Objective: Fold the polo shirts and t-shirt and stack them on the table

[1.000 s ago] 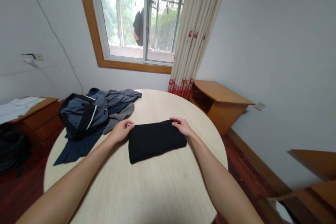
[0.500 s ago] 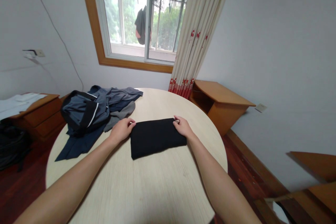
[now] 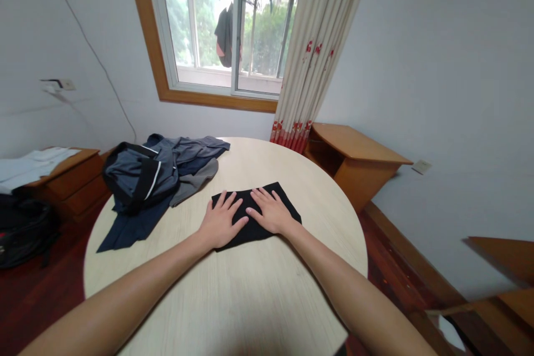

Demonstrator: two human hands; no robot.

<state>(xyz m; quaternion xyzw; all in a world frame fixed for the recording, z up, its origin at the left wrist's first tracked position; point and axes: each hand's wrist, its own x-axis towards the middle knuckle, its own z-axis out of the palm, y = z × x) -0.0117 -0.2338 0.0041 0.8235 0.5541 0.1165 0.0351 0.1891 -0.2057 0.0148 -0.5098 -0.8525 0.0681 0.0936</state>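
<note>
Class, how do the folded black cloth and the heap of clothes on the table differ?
The black cloth lies folded flat, while the heap of clothes is loose and crumpled. The cloth looks plain black; the heap mixes grey, navy and black with white stripes. The left hand and right hand lie spread on the cloth; neither touches the heap. Cloth and heap both rest on the round table.

Head-worn view, forward and down across the table [image 3: 258, 289] toward the window [image 3: 263, 39].
</note>
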